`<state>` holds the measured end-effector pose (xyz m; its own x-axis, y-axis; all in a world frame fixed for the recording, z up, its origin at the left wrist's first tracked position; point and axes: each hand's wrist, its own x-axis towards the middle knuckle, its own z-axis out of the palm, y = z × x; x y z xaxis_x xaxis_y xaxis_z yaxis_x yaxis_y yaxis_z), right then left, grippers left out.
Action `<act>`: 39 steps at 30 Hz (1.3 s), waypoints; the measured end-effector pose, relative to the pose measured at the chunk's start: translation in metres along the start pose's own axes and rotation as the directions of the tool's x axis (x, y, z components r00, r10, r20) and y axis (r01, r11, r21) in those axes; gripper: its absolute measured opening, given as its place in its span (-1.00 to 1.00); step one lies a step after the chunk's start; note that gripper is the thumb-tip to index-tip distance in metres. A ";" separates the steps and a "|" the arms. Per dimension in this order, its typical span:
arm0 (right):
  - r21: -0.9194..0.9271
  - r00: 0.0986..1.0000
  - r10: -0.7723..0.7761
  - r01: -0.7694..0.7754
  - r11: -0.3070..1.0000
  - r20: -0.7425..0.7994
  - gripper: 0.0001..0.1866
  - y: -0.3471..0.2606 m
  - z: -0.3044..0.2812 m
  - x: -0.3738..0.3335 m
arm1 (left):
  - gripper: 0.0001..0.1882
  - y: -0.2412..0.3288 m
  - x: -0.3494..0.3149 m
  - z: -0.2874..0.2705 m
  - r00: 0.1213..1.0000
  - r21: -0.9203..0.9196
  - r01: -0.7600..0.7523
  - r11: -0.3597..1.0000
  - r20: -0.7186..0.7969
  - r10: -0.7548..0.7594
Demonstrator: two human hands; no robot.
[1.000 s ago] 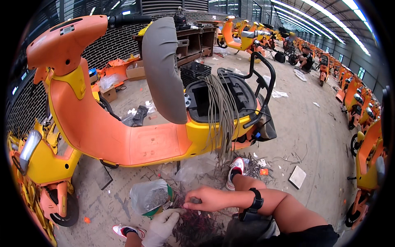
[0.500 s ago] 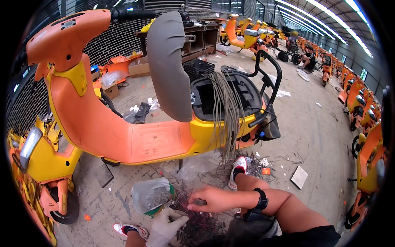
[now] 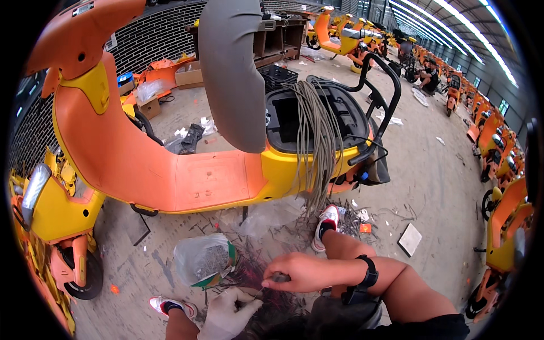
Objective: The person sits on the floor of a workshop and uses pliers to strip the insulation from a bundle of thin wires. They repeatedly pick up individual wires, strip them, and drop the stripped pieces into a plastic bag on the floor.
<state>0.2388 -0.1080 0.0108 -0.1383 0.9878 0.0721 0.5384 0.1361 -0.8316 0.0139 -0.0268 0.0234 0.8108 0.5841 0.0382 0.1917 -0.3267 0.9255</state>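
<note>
My left hand (image 3: 229, 313) wears a whitish glove; its thumb and fingers pinch together, and what they hold is too small to name. Close beside its fingertips is my right hand (image 3: 294, 272), bare, with a black band on the wrist. Its fingers are curled around a small grey-brown object (image 3: 280, 277), mostly hidden by the hand. Below and around both hands lie dark and reddish thin scraps (image 3: 249, 272). An open plastic bag (image 3: 190, 262) with a green edge stands just beyond my left hand, holding many small grey pieces (image 3: 211, 259).
An orange and yellow scooter (image 3: 207, 178) stands ahead, its grey seat (image 3: 233, 73) raised. Grey cables (image 3: 314, 136) hang over its open compartment. A pale square tile (image 3: 409, 239) lies at right. More scooters (image 3: 62, 218) stand at left and right; a person (image 3: 429, 79) crouches far off.
My view has shifted, so the scooter sits higher in the picture and the bag slightly up and left. Both hands keep nearly the same pose, close together.
</note>
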 end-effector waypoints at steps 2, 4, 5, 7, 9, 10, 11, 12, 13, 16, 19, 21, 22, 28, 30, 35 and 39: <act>0.057 1.000 -0.016 0.017 0.998 -0.024 -0.74 0.000 -0.002 0.002 | -0.90 0.001 0.001 0.001 1.000 -0.008 0.023 1.000 0.005 -0.023; 0.066 0.999 -0.013 0.015 0.998 -0.030 -0.72 -0.002 -0.004 0.001 | -0.87 0.002 0.001 0.003 0.999 0.065 0.049 0.997 0.009 -0.050; 0.047 1.000 -0.006 0.007 0.999 -0.024 -0.72 -0.003 -0.005 0.001 | -0.83 0.005 -0.001 0.006 0.999 0.003 0.030 1.000 -0.032 -0.029; 0.032 1.000 0.005 -0.004 0.999 -0.021 -0.73 -0.004 -0.008 0.001 | -0.81 -0.007 -0.001 0.005 0.997 0.091 -0.080 0.993 0.019 0.079; 0.050 1.000 0.010 -0.009 0.999 -0.026 -0.73 -0.002 -0.007 0.001 | -0.80 -0.006 0.001 0.003 0.995 0.149 -0.091 0.985 0.052 0.084; 0.046 1.000 0.014 -0.013 0.999 -0.017 -0.73 -0.002 -0.007 0.001 | -0.80 -0.003 0.000 0.002 0.998 0.163 -0.049 0.985 0.053 0.041; 0.043 1.000 0.014 -0.013 0.999 -0.004 -0.72 -0.002 -0.008 0.002 | -0.81 0.000 0.000 0.001 0.999 0.179 -0.007 0.984 0.048 -0.002; 0.039 1.000 0.013 -0.013 0.999 0.009 -0.72 -0.002 -0.008 0.003 | -0.80 -0.002 -0.001 0.001 0.999 0.168 0.011 0.986 0.042 -0.018; 0.032 1.000 0.014 -0.015 0.999 0.014 -0.72 -0.002 -0.008 0.003 | -0.80 -0.006 -0.003 0.000 0.999 0.157 0.030 0.987 0.036 -0.036; 0.023 1.000 -0.007 0.007 1.000 0.006 -0.72 0.002 -0.005 0.003 | -0.81 -0.002 -0.002 -0.004 0.988 0.138 0.140 0.980 0.041 -0.147; 0.029 0.999 -0.037 0.038 0.999 -0.037 -0.71 0.005 -0.003 0.003 | -0.82 0.002 0.001 0.001 0.999 0.081 0.046 0.996 -0.022 -0.044; 0.016 1.000 -0.001 0.002 1.000 -0.027 -0.70 0.005 -0.004 0.003 | -0.83 -0.001 0.002 0.004 0.995 0.091 -0.080 0.993 -0.057 0.085; 0.017 1.000 -0.008 0.008 1.000 -0.030 -0.70 0.005 -0.005 0.003 | -0.83 -0.003 0.002 0.004 0.989 0.121 -0.134 0.984 -0.052 0.141; 0.019 1.000 -0.005 0.005 1.000 -0.006 -0.71 0.003 -0.006 0.001 | -0.83 -0.003 0.000 0.003 0.993 0.119 0.115 0.986 -0.016 -0.113; 0.026 1.000 -0.008 0.008 1.000 0.003 -0.72 0.000 -0.007 0.003 | -0.79 -0.006 0.002 0.005 0.977 0.072 0.211 0.975 -0.010 -0.211; 0.023 1.000 0.022 -0.022 0.999 -0.002 -0.75 0.000 -0.009 0.002 | -0.80 0.002 0.007 0.000 0.958 0.013 0.277 0.961 0.077 -0.277; 0.004 0.998 0.067 -0.068 0.998 0.016 -0.77 0.003 -0.012 0.002 | -0.81 -0.002 0.005 -0.001 0.981 0.095 0.153 0.984 0.103 -0.162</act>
<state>0.2497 -0.1047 0.0152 -0.1149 0.9934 0.0071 0.5432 0.0688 -0.8367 0.0173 -0.0227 0.0222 0.8215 0.5498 -0.1512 0.3647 -0.3027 0.8805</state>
